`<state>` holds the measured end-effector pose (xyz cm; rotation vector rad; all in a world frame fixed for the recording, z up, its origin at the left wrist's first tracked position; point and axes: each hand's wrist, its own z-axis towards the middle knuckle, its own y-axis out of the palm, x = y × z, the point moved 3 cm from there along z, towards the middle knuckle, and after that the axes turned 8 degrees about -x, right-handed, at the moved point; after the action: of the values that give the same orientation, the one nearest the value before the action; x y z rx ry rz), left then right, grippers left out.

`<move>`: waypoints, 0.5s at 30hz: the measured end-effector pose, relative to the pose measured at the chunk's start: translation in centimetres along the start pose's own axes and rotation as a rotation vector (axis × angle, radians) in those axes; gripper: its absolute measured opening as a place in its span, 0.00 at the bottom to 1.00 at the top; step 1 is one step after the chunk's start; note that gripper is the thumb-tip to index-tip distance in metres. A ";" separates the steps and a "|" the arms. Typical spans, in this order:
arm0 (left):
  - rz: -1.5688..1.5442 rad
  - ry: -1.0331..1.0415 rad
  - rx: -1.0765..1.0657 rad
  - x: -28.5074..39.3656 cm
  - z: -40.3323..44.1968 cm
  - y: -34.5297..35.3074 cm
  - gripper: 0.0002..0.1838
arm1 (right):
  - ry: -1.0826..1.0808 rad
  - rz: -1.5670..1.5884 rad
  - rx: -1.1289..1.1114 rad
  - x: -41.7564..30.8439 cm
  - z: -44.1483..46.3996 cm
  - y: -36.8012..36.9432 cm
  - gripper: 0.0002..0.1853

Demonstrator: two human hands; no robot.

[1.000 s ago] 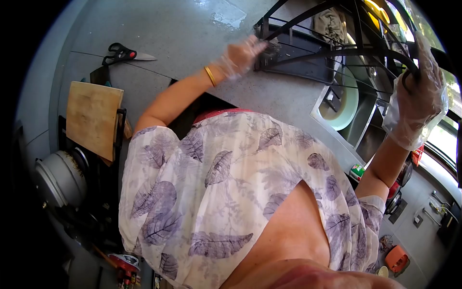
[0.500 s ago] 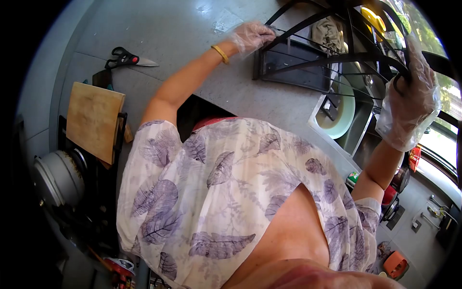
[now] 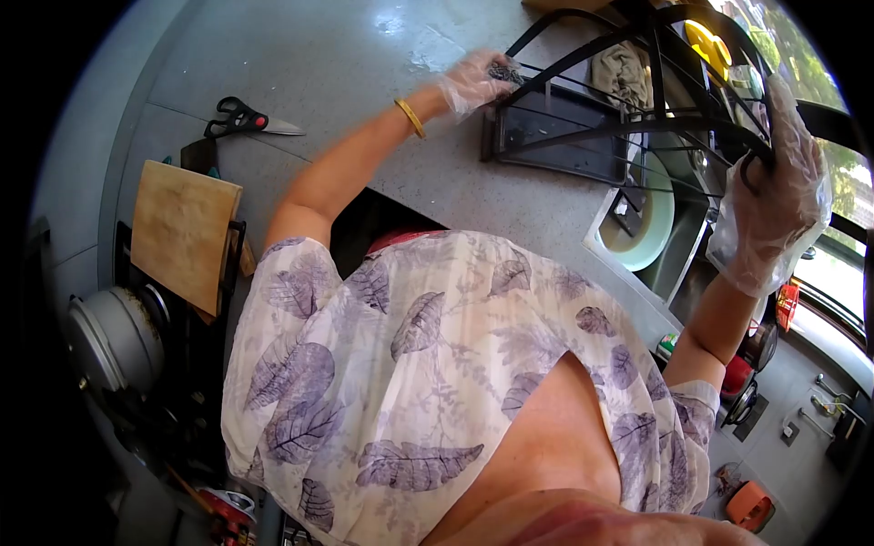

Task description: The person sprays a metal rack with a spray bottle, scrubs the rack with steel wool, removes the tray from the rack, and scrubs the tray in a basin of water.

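Observation:
A black metal rack (image 3: 657, 68) with curved flat bars and thin wires is held up at the upper right. My right hand (image 3: 774, 196), in a clear plastic glove, grips a bar at its right end. My left hand (image 3: 478, 82), also gloved, is closed on a dark grey scouring pad (image 3: 503, 73), which looks like steel wool. The pad is against the rack's left end. Below the rack, a black rectangular tray (image 3: 564, 132) stands on the counter. My left fingers are partly hidden by the pad.
Black-handled scissors (image 3: 241, 118) lie on the grey counter (image 3: 391, 173). A wooden cutting board (image 3: 182, 237) stands in a rack at left, beside a metal pot (image 3: 114, 337). At right, a pale green basin (image 3: 657, 218) sits in the sink (image 3: 683, 264). A crumpled cloth (image 3: 622, 75) lies behind the tray.
My left hand has shifted slightly and turned, bringing the dark pad into clearer view at the rack's end. The rack and my right hand have moved only a little.

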<state>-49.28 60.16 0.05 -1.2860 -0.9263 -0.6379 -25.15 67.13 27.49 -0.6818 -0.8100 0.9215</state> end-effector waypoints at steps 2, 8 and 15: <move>-0.263 -0.253 -0.050 0.3 -0.5 0.1 0.18 | 0.040 0.029 0.004 -0.3 -0.1 0.0 0.32; -0.234 -0.269 -0.360 0.1 0.4 -1.0 0.16 | 0.087 0.010 0.032 -1.0 -0.2 0.1 0.31; 0.409 0.088 0.245 -2.8 1.8 -1.7 0.15 | -0.027 0.004 0.004 0.3 -1.0 -0.1 0.30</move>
<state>-52.48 61.35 -1.40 -1.1700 -0.6205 -0.2493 -24.21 67.19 27.10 -0.6683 -0.8307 0.9374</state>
